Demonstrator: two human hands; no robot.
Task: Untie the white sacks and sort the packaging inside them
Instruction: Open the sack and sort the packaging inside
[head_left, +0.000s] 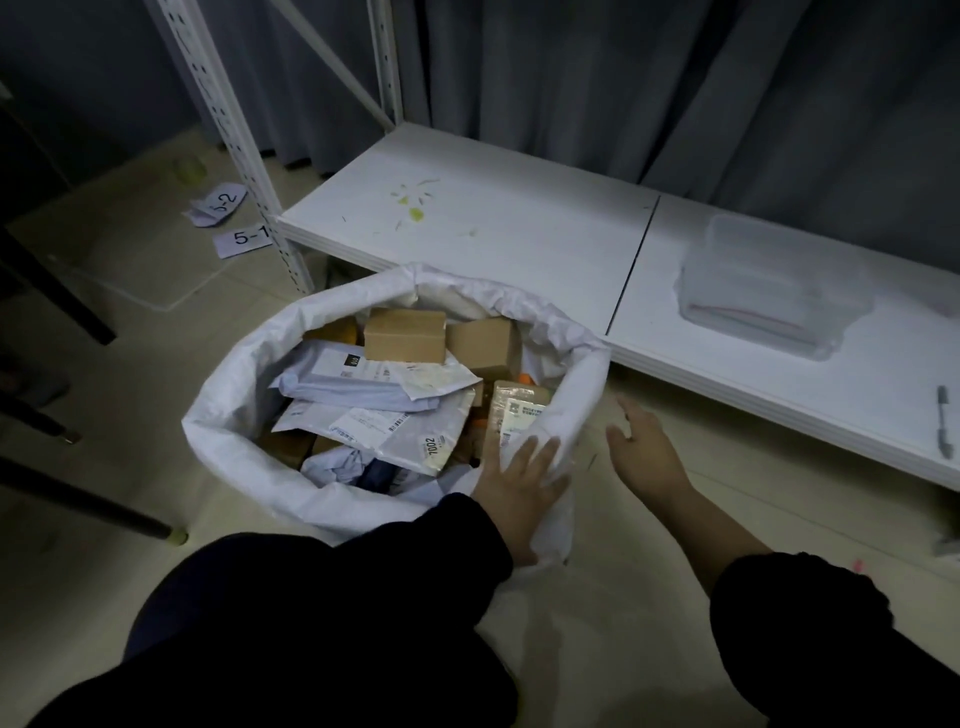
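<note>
Head cam, white sack (234, 384), pkg labels (363, 422) illegible

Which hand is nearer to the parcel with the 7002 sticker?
The left hand. It rests on the rim of the white sack, just right of the parcel. The right hand is outside the sack, above the floor, farther right.

5-1 on floor slip (243, 243), 7002 on parcel sticker (435, 451)
</note>
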